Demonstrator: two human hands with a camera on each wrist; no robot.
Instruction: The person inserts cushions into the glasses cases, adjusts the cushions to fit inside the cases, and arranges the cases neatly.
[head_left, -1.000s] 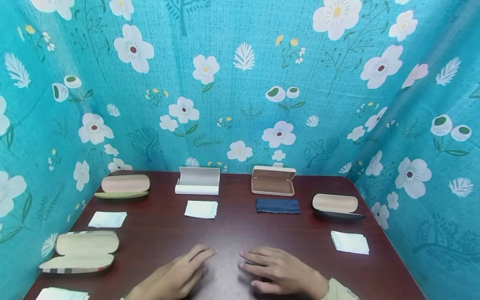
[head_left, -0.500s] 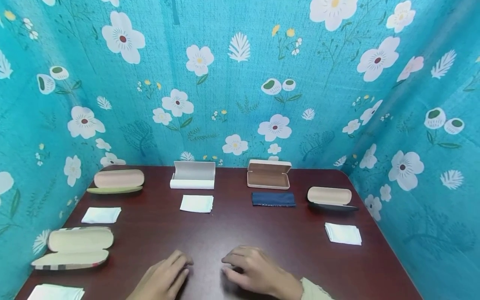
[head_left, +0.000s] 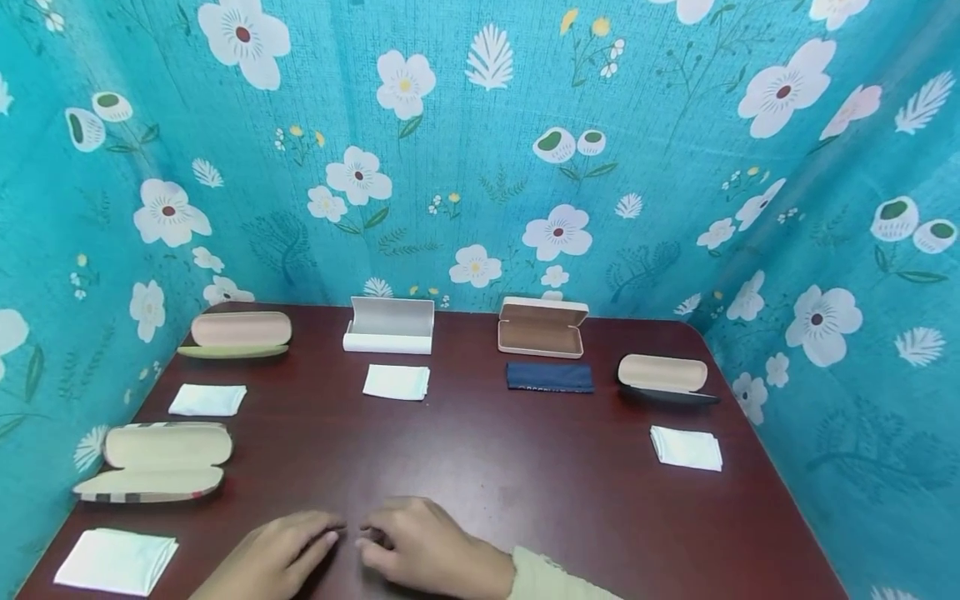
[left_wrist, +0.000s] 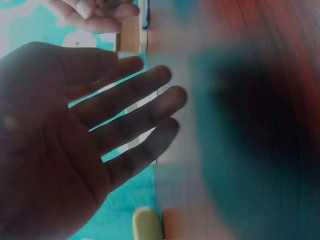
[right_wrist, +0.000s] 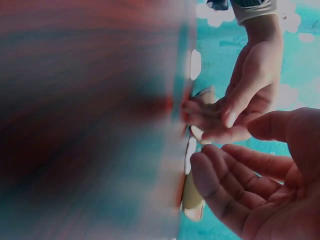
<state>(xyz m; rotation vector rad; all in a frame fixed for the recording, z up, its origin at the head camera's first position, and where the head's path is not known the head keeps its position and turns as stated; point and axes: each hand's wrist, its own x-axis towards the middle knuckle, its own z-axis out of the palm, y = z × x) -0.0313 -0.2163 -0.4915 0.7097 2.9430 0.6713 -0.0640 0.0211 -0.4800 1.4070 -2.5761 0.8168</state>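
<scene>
In the head view my left hand hovers low over the dark red table near its front edge, its fingers relaxed. Just right of it is my right hand, fingers loosely bent, with a small gap between the two. Both wrist views show bare palms holding nothing. Nearest the left hand are an open plaid glasses case with a cream lining and a folded white cloth. Whether either hand touches the tabletop is hard to tell.
Along the back stand open glasses cases: green, white, cream with brown lining and black. Before them lie folded cloths, one navy, others white. A teal flowered curtain encloses the back and sides.
Both hands have shifted left over the table and drawn closer together, the right hand moving farther. The right fingers have bent more. The head view has tilted; the cases and cloths stay put.
</scene>
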